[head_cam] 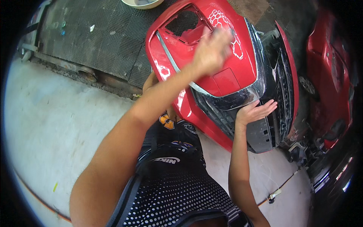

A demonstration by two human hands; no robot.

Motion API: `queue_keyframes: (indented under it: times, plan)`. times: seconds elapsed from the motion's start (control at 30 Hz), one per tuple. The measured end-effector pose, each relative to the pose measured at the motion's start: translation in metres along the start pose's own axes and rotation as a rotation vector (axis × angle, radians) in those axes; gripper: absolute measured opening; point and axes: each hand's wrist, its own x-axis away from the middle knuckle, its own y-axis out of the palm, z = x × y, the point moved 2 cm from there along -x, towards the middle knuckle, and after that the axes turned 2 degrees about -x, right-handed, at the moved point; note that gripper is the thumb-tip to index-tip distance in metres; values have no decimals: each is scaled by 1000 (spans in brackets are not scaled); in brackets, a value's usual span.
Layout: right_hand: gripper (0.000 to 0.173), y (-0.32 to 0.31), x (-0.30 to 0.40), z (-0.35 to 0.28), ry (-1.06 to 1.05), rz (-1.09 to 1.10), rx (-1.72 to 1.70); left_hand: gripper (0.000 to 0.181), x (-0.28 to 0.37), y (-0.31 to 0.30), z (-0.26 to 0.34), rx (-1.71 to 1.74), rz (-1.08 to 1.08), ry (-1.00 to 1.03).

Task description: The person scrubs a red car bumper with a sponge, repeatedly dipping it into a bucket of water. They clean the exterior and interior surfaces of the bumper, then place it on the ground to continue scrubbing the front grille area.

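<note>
A red car bumper cover (184,54) with chrome trim and black lower mesh stands tilted before my legs. My left hand (214,52) is over its red face, beside the large cut-out opening (184,24). Motion blurs that hand, so whether it holds anything is unclear. A white honeycomb pattern, apparently reflected lights, shows on the paint by its fingers. Below the square cover (227,81), my right hand (253,113) rests against the dark lower edge of the bumper. Its fingers are stretched out and grip nothing.
Dark ribbed floor tiles (110,42) meet pale concrete (65,124) along a raised edge. A cream basin (143,3) stands at the top. To the right are another red car body part (326,73) and a glossy black surface (337,178). An orange hose or cord (42,203) crosses the floor.
</note>
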Motion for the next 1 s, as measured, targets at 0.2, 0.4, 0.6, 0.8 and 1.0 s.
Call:
queue_keyframes:
  times: [0.2, 0.4, 0.6, 0.8, 1.0]
  plan:
    - [61, 3, -1, -3, 15, -6, 6, 59, 9, 2, 12, 174, -34, -34]
    - [60, -1, -3, -2, 30, -15, 1, 52, -22, -9, 9, 159, -99, 195]
    - [62, 0, -5, -4, 36, -23, -6, 41, -85, 5, -29, -63, -44, -10]
    - [61, -4, -7, -7, 53, -17, -16, 42, -94, 8, -80, -49, -84, 130]
    - [61, -2, -10, -6, 62, -25, -11, 37, -128, 12, -43, -254, -91, 159]
